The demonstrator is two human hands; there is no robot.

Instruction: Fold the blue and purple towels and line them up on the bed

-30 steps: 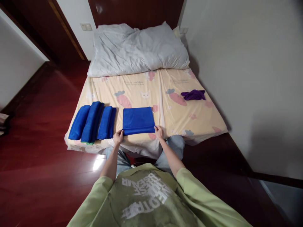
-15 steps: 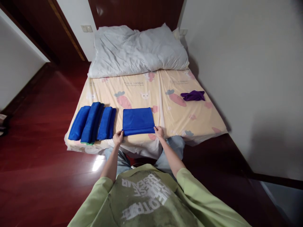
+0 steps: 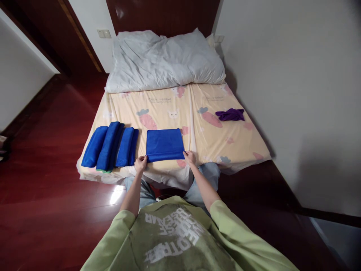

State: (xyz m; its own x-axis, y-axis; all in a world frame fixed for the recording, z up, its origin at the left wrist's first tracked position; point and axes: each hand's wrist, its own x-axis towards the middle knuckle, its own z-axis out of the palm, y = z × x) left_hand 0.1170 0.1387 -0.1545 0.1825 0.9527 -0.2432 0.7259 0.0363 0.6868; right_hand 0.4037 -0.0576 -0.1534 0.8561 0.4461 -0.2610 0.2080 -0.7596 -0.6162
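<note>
A blue towel (image 3: 165, 142) lies flat in a rectangle near the front edge of the bed, with a narrow fold along its near side. My left hand (image 3: 140, 164) pinches the near left corner of that fold. At the near right corner, my right hand (image 3: 190, 157) grips the same fold between thumb and fingers. Left of the towel, several folded blue towels (image 3: 109, 146) rest side by side, the closest just beyond my left hand. A bit of green edging shows under one of them.
The bed has a peach sheet (image 3: 234, 143) printed with carrots. A crumpled purple cloth (image 3: 230, 114) lies at the right. A grey-white quilt (image 3: 166, 62) is heaped against the dark headboard (image 3: 166, 15). A white wall (image 3: 296, 94) runs along the right side.
</note>
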